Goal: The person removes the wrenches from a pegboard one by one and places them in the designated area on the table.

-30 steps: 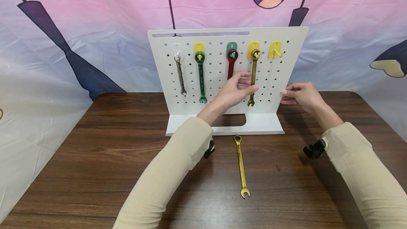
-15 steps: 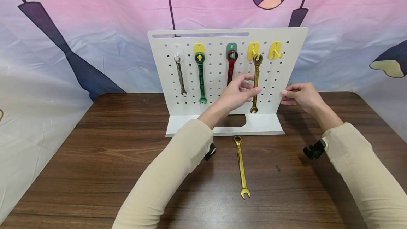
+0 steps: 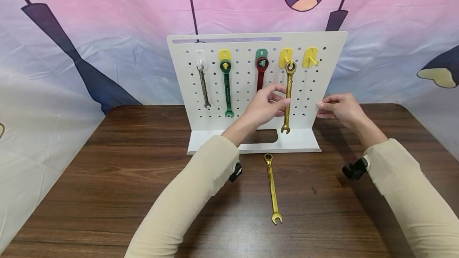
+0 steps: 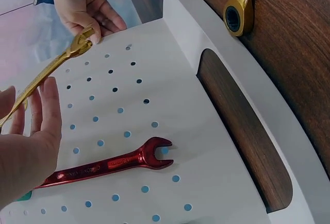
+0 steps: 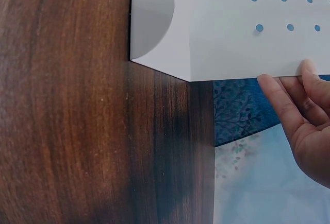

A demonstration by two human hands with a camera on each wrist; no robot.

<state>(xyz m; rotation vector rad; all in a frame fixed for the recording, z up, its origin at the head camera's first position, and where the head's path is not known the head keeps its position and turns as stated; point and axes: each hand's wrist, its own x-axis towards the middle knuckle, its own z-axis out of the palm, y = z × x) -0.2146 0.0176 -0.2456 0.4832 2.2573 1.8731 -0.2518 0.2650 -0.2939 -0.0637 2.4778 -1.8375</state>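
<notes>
My left hand (image 3: 267, 104) pinches a gold combination wrench (image 3: 288, 94) by its shank, between thumb and fingers. The wrench stands off the board, its ring end at the tip of a yellow hook (image 3: 285, 57); whether the ring still sits on the hook I cannot tell. In the left wrist view the wrench's open end (image 4: 80, 46) points up and right. My right hand (image 3: 342, 108) grips the right edge of the white pegboard (image 3: 305, 90), as the right wrist view also shows. Another gold wrench (image 3: 272, 190) lies on the table before the board.
A silver wrench (image 3: 203, 85), a green wrench (image 3: 227, 88) and a red wrench (image 3: 261, 73) hang on hooks. At the far right, a yellow hook (image 3: 310, 57) bears nothing. The board's base (image 3: 299, 140) stands on the brown wooden table (image 3: 118, 170), with a patterned cloth (image 3: 125, 31) behind.
The pinched gold wrench has come away from the board's face toward me, its lower end dropping slightly. The left hand moved a little with it. My right hand has stayed on the board's edge.
</notes>
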